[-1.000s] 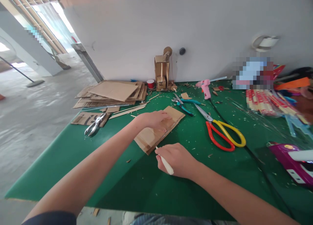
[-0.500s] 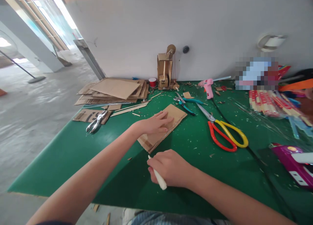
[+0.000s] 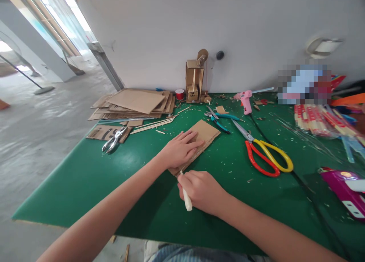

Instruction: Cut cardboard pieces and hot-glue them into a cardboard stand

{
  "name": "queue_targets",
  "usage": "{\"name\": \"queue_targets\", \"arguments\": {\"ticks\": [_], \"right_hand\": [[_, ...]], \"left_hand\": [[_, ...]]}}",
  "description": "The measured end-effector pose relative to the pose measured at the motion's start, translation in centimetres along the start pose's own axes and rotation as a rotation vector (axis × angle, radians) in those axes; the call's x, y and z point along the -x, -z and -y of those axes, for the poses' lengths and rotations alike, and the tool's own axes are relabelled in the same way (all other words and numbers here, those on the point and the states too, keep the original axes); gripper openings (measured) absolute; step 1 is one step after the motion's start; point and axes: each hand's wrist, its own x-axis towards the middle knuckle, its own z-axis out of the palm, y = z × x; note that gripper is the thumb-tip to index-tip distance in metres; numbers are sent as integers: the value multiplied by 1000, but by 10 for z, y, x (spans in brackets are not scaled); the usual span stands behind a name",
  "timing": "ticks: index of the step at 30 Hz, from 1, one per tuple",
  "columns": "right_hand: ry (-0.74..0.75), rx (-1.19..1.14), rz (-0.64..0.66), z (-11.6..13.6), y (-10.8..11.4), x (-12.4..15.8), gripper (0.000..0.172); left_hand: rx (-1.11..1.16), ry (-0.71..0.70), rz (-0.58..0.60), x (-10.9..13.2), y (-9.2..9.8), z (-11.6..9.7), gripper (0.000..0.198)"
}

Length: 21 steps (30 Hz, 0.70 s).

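Observation:
My left hand lies flat with fingers stretched out on a small stack of brown cardboard pieces in the middle of the green table. My right hand is closed around a thin white tool, its tip touching the near end of the cardboard just below my left hand. What the tool is I cannot make out.
Red-and-yellow scissors and teal pliers lie to the right of the cardboard. A pink glue gun, a cardboard model and a red spool stand by the wall. Cardboard sheets, wooden sticks and a hole punch lie left.
My right hand with the white tool drew back toward me, then returned to the cardboard's near end. My left hand slid nearer along the cardboard.

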Motion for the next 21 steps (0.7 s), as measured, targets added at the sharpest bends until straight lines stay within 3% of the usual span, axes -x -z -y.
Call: {"name": "queue_targets", "arguments": {"ticks": [4, 10, 13, 17, 21], "right_hand": [[85, -35, 28, 4, -1, 2, 12], [-53, 51, -54, -2, -3, 8, 13], [-23, 55, -19, 0, -1, 5, 13], [124, -17, 41, 3, 1, 2, 11], [55, -7, -48, -1, -2, 5, 14]], "left_hand": [[-31, -31, -84, 5, 1, -7, 46], [-37, -26, -211, 6, -8, -5, 43], [-30, -27, -275, 6, -12, -4, 40], [-38, -45, -306, 5, -13, -4, 39], [-41, -36, -303, 6, -13, -4, 39]]}}
